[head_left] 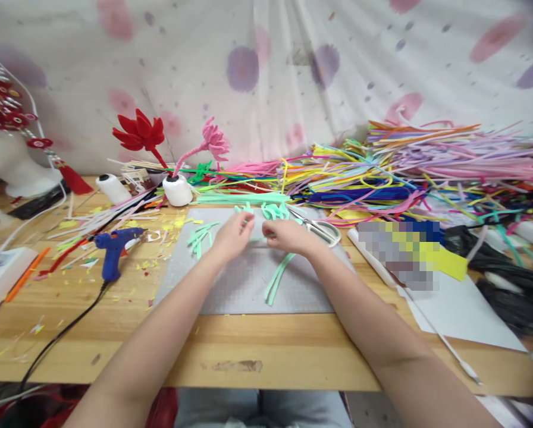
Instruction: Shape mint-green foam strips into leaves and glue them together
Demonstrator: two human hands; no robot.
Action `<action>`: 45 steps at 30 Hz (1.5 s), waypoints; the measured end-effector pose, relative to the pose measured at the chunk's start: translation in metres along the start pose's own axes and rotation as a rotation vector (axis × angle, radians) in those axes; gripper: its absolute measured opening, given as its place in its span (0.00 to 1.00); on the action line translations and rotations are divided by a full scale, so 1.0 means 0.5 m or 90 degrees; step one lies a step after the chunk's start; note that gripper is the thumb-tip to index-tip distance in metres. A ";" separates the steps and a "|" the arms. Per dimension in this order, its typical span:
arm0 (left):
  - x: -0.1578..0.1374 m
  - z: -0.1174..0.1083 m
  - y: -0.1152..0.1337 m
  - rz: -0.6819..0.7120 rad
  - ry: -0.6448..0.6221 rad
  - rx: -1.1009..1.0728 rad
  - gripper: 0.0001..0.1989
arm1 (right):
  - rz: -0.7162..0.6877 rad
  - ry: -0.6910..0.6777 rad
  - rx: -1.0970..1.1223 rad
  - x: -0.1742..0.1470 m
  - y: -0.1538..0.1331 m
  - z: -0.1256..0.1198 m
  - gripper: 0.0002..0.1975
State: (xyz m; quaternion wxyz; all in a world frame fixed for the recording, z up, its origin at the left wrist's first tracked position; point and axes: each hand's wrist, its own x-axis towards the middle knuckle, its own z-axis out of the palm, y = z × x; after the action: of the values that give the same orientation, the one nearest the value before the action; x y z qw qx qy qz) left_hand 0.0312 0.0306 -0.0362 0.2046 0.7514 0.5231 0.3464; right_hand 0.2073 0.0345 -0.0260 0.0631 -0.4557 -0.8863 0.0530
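Left hand (236,233), right hand (288,235) over gray mat (231,291), fingers curled (cannot tell whether gripping anything); mint-green strips (277,278) around, scissors (313,226) beside right hand.

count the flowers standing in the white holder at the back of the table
2: a red flower on the left and a pink flower on the right, above the white holder; neither hides another that I can see.

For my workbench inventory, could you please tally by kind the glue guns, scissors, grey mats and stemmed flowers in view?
Red flower and pink flower: 2
Blue glue gun: 1
Scissors: 1 pair
Grey mat: 1
Total: 5
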 end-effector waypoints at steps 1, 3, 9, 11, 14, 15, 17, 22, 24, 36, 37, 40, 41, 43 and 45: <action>-0.014 0.008 0.014 0.034 -0.043 0.079 0.12 | -0.004 0.033 0.003 0.002 0.001 0.003 0.09; -0.031 0.019 0.028 0.038 -0.093 0.190 0.13 | -0.007 0.077 0.013 0.004 0.008 0.011 0.10; -0.034 0.018 -0.001 -0.020 -0.069 0.305 0.15 | 0.011 0.115 0.020 0.014 0.033 0.027 0.14; -0.036 0.012 -0.008 -0.037 -0.040 0.303 0.16 | 0.027 0.126 0.030 0.017 0.038 0.027 0.14; -0.035 -0.010 -0.015 -0.036 -0.002 0.302 0.17 | 0.016 0.102 0.097 0.012 0.048 0.016 0.13; -0.032 -0.023 -0.019 -0.044 0.024 0.310 0.18 | 0.000 0.059 0.141 0.008 0.054 0.010 0.12; -0.026 -0.053 -0.035 -0.095 0.092 0.347 0.17 | -0.036 -0.092 0.256 -0.001 0.066 -0.002 0.11; -0.017 -0.113 -0.096 -0.318 -0.005 0.444 0.14 | 0.054 -0.128 0.347 -0.008 0.085 -0.010 0.17; -0.016 -0.118 -0.113 -0.366 -0.054 0.441 0.14 | 0.075 -0.034 0.313 -0.001 0.080 -0.004 0.14; -0.007 -0.026 -0.051 -0.297 0.029 -0.355 0.14 | 0.123 0.171 0.582 0.049 -0.033 0.049 0.16; -0.009 -0.010 -0.045 -0.272 0.019 -0.361 0.13 | 0.126 0.173 0.599 0.053 -0.038 0.051 0.16; -0.018 0.026 -0.035 -0.212 -0.018 -0.353 0.10 | 0.133 0.159 0.613 0.059 -0.042 0.056 0.13; -0.020 0.032 -0.033 -0.203 -0.035 -0.362 0.10 | 0.138 0.151 0.616 0.060 -0.039 0.057 0.12; -0.024 0.036 -0.029 -0.213 -0.071 -0.402 0.10 | 0.152 0.162 0.621 0.061 -0.031 0.057 0.09; -0.028 0.035 -0.024 -0.250 -0.103 -0.454 0.10 | 0.171 0.213 0.625 0.063 -0.020 0.058 0.08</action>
State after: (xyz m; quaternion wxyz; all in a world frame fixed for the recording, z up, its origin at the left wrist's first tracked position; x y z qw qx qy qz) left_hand 0.0331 0.0231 -0.0603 0.5547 0.5444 0.4857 0.4000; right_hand 0.1766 0.0534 -0.0511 0.4019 -0.4844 -0.6689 0.3955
